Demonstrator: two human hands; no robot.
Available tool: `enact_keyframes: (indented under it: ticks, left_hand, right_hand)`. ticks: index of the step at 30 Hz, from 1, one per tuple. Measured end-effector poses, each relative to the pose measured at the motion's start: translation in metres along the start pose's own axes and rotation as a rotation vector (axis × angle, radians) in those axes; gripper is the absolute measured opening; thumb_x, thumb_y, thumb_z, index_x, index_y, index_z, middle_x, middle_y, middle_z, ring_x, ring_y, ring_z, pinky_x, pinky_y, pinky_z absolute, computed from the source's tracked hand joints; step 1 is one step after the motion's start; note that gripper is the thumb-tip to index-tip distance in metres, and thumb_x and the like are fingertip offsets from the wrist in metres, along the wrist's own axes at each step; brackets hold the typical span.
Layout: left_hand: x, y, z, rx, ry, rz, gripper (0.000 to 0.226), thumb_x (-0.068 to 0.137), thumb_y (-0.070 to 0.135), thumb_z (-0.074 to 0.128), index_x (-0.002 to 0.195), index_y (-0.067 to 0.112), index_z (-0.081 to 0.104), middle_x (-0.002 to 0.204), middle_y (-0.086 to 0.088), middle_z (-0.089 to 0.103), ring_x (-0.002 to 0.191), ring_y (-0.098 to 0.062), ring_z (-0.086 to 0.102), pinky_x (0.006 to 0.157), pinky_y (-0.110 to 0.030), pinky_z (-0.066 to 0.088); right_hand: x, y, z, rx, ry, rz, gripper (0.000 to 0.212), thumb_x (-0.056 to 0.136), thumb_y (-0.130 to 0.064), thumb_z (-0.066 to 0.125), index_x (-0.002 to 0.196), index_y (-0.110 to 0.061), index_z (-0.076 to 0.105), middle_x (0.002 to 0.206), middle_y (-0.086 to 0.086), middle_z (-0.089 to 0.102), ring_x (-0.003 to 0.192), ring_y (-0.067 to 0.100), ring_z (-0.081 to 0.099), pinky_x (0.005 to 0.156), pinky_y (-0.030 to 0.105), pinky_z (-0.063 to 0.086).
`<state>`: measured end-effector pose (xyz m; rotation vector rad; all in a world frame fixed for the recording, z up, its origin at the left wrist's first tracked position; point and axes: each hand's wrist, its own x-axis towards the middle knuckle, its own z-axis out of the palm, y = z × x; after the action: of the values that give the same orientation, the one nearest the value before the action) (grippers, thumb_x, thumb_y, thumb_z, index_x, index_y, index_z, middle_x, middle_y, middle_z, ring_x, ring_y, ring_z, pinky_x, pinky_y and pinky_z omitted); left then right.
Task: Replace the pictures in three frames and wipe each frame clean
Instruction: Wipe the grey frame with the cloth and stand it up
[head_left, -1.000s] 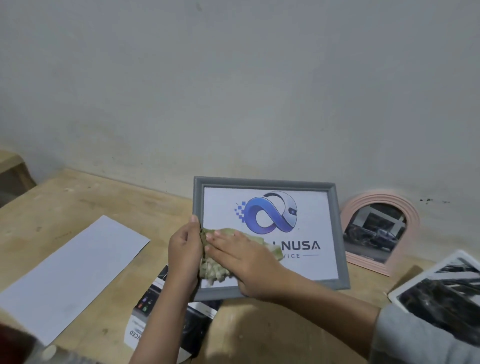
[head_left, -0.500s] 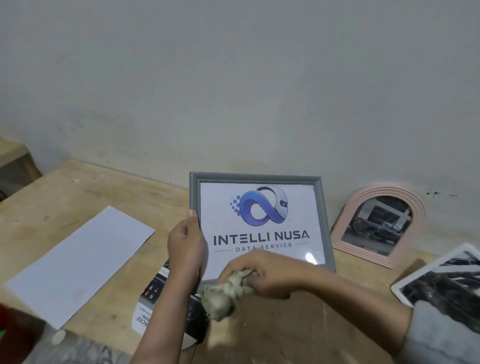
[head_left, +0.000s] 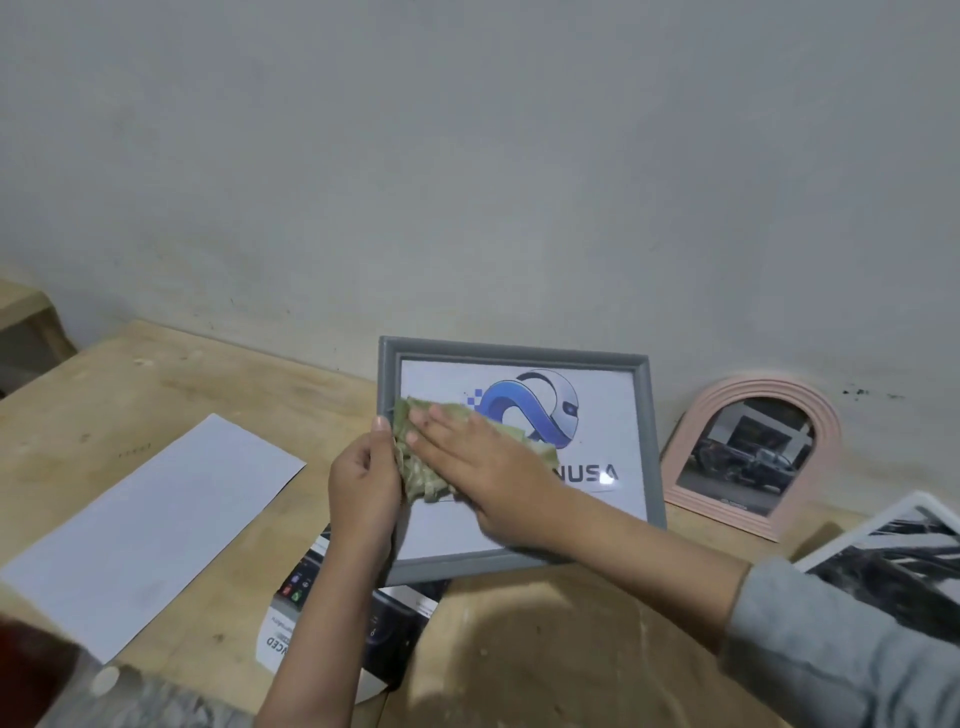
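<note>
Half a second ago the right hand (head_left: 483, 467) was down at the near edge of the grey picture frame (head_left: 647, 441) with the green cloth (head_left: 415, 467) bunched in its fist; now it has moved back up onto the glass, fingers spread flat, pressing the cloth open over the left half of the print. The cloth again hides the first word of the logo picture (head_left: 540, 410), so only "NUSA" reads to the right of the wrist. The frame is also tipped a little differently, its top edge lying further back toward the wall.

The left hand (head_left: 363, 488) is closed around the frame's left rail, thumb up along the front edge and just touching the cloth, holding the frame propped upright and tilted back on the wooden table (head_left: 545, 649). The cloth lies between the right palm and the glass, right beside the left thumb.

A pink arched frame (head_left: 826, 431) holding a photo of a truck leans against the wall to the right. A white sheet of paper (head_left: 150, 525) lies on the left, a printed box (head_left: 395, 629) sits near, under the left forearm, and a black-and-white print (head_left: 893, 561) shows at the right edge.
</note>
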<state>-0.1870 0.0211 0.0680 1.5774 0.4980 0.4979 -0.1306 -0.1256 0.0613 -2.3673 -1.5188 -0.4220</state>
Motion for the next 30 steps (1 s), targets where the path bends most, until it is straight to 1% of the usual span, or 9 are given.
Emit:
enact_keyframes:
  ticks: [4,6,9,13,17,21,23,26,30]
  left_hand:
    - [-0.001,0.001,-0.007,0.034,0.059,-0.047,0.05,0.099,0.038,0.041,0.056,0.016,0.026,0.052,0.0,0.026,0.053,-0.015,0.027,0.053,-0.028,0.023]
    - [-0.003,0.002,-0.011,0.058,0.089,-0.065,0.051,0.1,0.037,0.039,0.056,0.018,0.022,0.043,0.011,0.025,0.044,-0.009,0.025,0.047,-0.025,0.022]
    - [-0.003,-0.002,-0.02,0.066,0.143,-0.116,0.051,0.1,0.037,0.039,0.057,0.018,0.02,0.045,0.01,0.022,0.044,-0.01,0.02,0.047,-0.028,0.018]
    - [-0.004,-0.009,-0.036,0.109,0.173,-0.129,0.049,0.1,0.036,0.039,0.059,0.018,0.02,0.047,0.009,0.021,0.046,-0.01,0.019,0.049,-0.029,0.016]
    - [0.002,-0.024,-0.065,0.138,0.238,-0.144,0.046,0.1,0.036,0.038,0.061,0.018,0.022,0.056,0.0,0.022,0.054,-0.017,0.021,0.053,-0.031,0.017]
    - [0.019,-0.046,-0.112,0.164,0.292,-0.17,0.047,0.1,0.041,0.036,0.062,0.015,0.027,0.06,-0.007,0.03,0.058,-0.017,0.029,0.057,-0.031,0.022]
    - [0.029,-0.057,-0.134,0.152,0.305,-0.206,0.052,0.1,0.042,0.036,0.064,0.005,0.033,0.064,-0.01,0.038,0.061,-0.017,0.036,0.058,-0.031,0.026]
    - [0.044,-0.059,-0.155,0.163,0.26,-0.213,0.057,0.1,0.042,0.035,0.066,-0.003,0.036,0.067,-0.011,0.043,0.063,-0.018,0.04,0.059,-0.031,0.029]
    - [0.066,-0.047,-0.164,0.222,0.187,-0.103,0.047,0.101,0.034,0.037,0.06,0.012,0.029,0.055,-0.003,0.032,0.051,-0.012,0.031,0.05,-0.027,0.023]
  right_hand:
    - [-0.023,-0.028,0.019,0.057,-0.093,-0.08,0.068,0.071,0.007,0.027,0.137,0.0,0.044,0.145,0.019,0.041,0.135,0.033,0.038,0.108,0.054,0.029]
    - [-0.033,-0.04,0.023,0.091,-0.143,-0.11,0.072,0.065,0.012,0.031,0.134,0.0,0.047,0.143,0.018,0.044,0.134,0.032,0.04,0.108,0.053,0.025]
    - [-0.034,-0.051,0.024,0.34,-0.269,-0.035,0.079,0.058,0.021,0.044,0.132,-0.006,0.052,0.143,0.011,0.046,0.136,0.024,0.038,0.114,0.045,0.019]
    - [-0.023,-0.052,0.023,0.797,-0.366,0.168,0.067,0.063,0.022,0.045,0.121,-0.008,0.063,0.123,0.01,0.063,0.118,0.022,0.057,0.098,0.042,0.046]
    - [0.001,-0.037,0.023,0.844,-0.527,0.237,0.048,0.08,0.012,0.05,0.117,-0.016,0.065,0.112,0.004,0.069,0.105,0.015,0.062,0.093,0.036,0.051]
    - [0.034,-0.022,0.039,0.818,-0.413,0.31,0.048,0.078,0.01,0.045,0.116,-0.011,0.066,0.11,-0.006,0.067,0.103,0.004,0.06,0.091,0.016,0.046]
    - [0.054,-0.022,0.049,0.79,-0.314,0.334,0.053,0.076,0.011,0.041,0.118,-0.011,0.065,0.112,-0.012,0.064,0.107,-0.003,0.057,0.093,0.014,0.043]
    - [0.094,-0.037,0.062,0.71,-0.039,0.293,0.054,0.076,0.011,0.039,0.122,-0.007,0.061,0.121,-0.013,0.058,0.114,-0.003,0.053,0.098,0.021,0.045]
    - [0.172,-0.061,0.075,0.476,0.23,0.166,0.06,0.07,0.012,0.046,0.127,-0.003,0.057,0.133,0.011,0.055,0.126,0.022,0.049,0.105,0.036,0.041]
